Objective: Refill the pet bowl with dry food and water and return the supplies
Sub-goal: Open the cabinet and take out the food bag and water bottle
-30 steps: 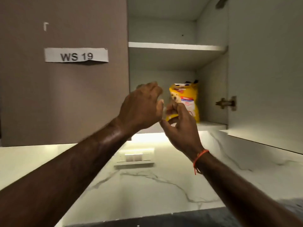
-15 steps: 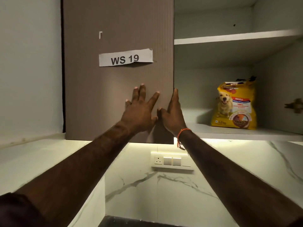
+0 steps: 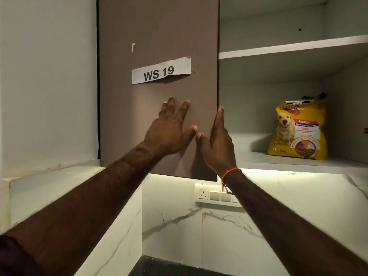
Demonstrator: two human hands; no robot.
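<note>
At the far left there was only pale wall (image 3: 47,86), then the brown door (image 3: 157,36) of the upper cabinet with its paper label (image 3: 161,70) reading WS 19. The left hand (image 3: 169,134) lay flat against that door below the label, fingers straight and spread, holding nothing. Just beside it, thumb tips nearly touching, the right hand (image 3: 219,144) stood edge-on along the door's right edge, fingers straight and together, also holding nothing; an orange thread (image 3: 229,172) circled its wrist. To the right the cabinet stood open, and the yellow food bag (image 3: 298,130) stood upright on the lower shelf (image 3: 298,165), well apart from both hands, its long axis vertical. The bag lay to the right of the hands, so the right hand was the nearer one. With the bag already on the shelf, I judged the supplies were back and the open side was what remained to close. Below, a switch plate (image 3: 217,196) sat on the marble wall (image 3: 179,226).
</note>
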